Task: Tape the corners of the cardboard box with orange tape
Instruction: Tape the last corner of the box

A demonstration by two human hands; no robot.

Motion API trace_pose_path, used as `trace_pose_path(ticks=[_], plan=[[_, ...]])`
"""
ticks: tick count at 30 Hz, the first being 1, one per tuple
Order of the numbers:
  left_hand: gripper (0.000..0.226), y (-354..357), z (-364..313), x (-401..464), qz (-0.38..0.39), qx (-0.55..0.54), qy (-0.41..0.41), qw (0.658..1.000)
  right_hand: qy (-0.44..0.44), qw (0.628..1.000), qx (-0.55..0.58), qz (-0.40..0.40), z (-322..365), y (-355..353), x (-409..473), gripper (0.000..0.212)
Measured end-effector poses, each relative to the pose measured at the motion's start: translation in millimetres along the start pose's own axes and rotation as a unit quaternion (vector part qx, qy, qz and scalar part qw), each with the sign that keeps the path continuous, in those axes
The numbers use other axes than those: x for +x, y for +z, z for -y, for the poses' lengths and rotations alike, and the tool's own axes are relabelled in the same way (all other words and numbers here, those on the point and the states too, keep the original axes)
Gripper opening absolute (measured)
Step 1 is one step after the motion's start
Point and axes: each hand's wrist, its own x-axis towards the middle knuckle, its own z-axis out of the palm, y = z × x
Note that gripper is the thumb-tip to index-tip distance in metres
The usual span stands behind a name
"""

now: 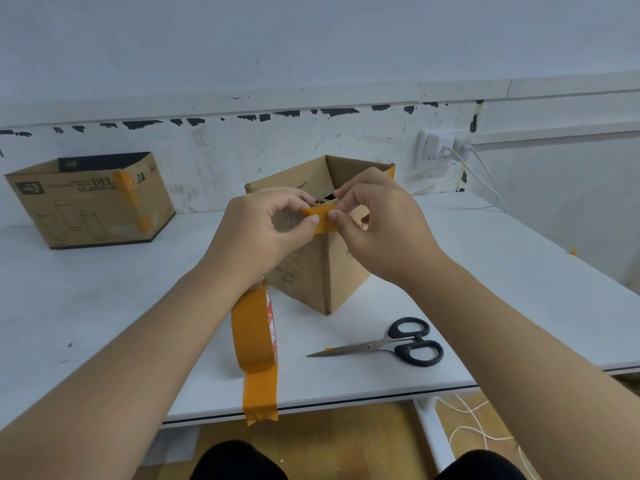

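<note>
The open box (322, 265) stands mid-table (104, 306), 1 corner facing the person. Both hands meet at that corner's top: the left hand (263, 230) and right hand (377, 220) each pinch the orange strip (320, 220) folded over the rim. The tape roll (254, 330) hangs on the left wrist. Scissors (391, 344) lie near the front edge; a second box (93, 199) sits far left.

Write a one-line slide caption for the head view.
Both hands, left hand and right hand, pinch an orange tape strip over the cardboard box corner; scissors lie nearby.
</note>
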Motion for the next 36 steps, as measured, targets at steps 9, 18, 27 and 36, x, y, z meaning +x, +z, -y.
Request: trace_pose_path(ticks=[9, 18, 27, 36], plan=[[0.010, 2.8, 2.8, -2.2, -0.013, 0.007, 0.023, 1.000, -0.007, 1.000, -0.007, -0.013, 1.1, 2.4, -3.3, 0.012], [0.042, -0.3, 8.6, 0.0, 0.005, -0.023, -0.007, 1.000, -0.001, 1.000, -0.002, -0.008, 0.7, 2.0, -2.5, 0.012], [0.036, 0.3, 8.9, -1.7, 0.003, -0.056, 0.001, 0.998, 0.001, 1.000, -0.013, 0.011, 0.1, -2.4, 2.1, 0.013], [0.034, 2.1, 8.2, -1.0, -0.010, -0.072, 0.004, 0.997, 0.006, 1.000, -0.020, 0.012, -0.3, -4.1, 3.8, 0.013]])
